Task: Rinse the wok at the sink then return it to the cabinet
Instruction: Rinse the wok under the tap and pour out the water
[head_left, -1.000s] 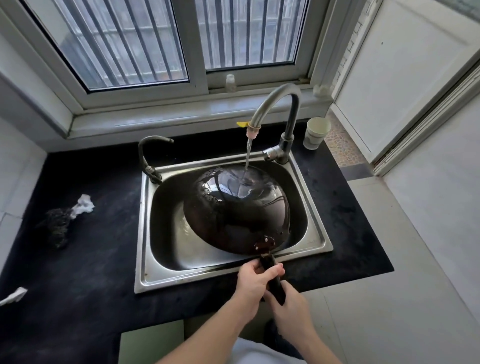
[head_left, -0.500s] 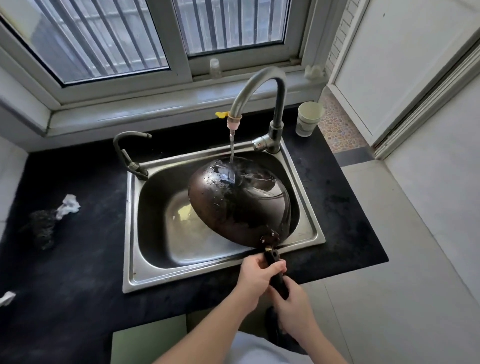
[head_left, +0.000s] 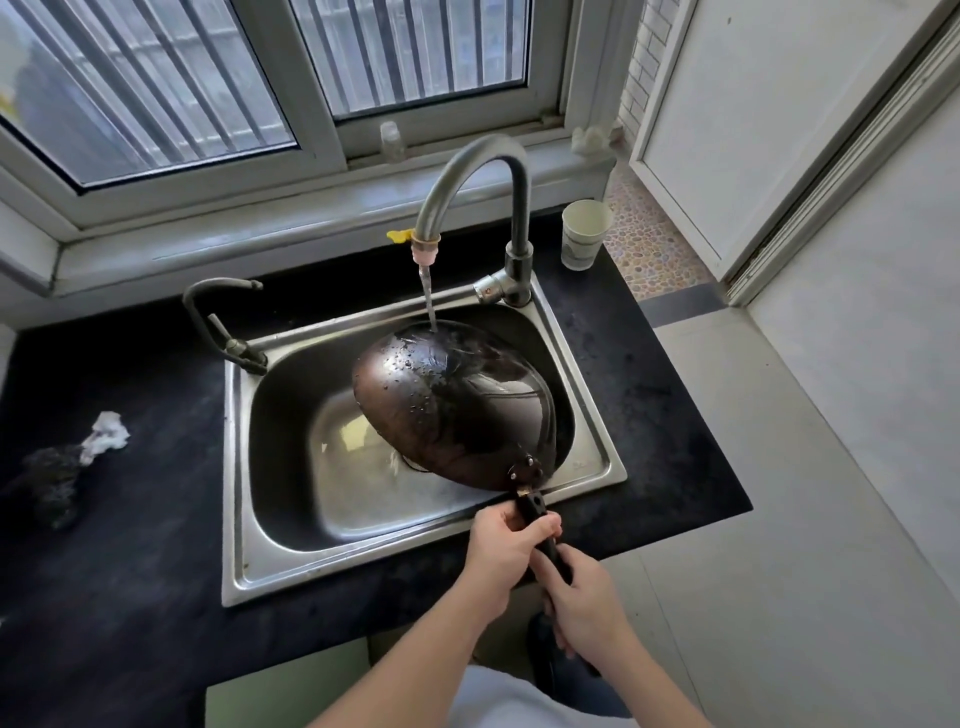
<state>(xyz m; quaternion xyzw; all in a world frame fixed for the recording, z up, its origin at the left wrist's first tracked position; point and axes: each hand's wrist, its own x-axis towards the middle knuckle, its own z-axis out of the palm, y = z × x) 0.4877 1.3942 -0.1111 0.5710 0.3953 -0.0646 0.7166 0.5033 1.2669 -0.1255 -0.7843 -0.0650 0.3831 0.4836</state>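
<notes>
Warily, we hold the wok (head_left: 452, 405) by its handle (head_left: 535, 512), left hand (head_left: 506, 551) and right hand (head_left: 582, 597) both gripping; tilted wet under the tap (head_left: 467, 171), it may twist loose

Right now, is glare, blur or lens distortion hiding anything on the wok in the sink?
Head view: window daylight puts bright reflections on the wet wok, masking part of its surface; same view, the wide lens bows the sink rim and counter edges; the faucet stream, left hand and right hand on the handle look sharp and evenly lit.
</notes>
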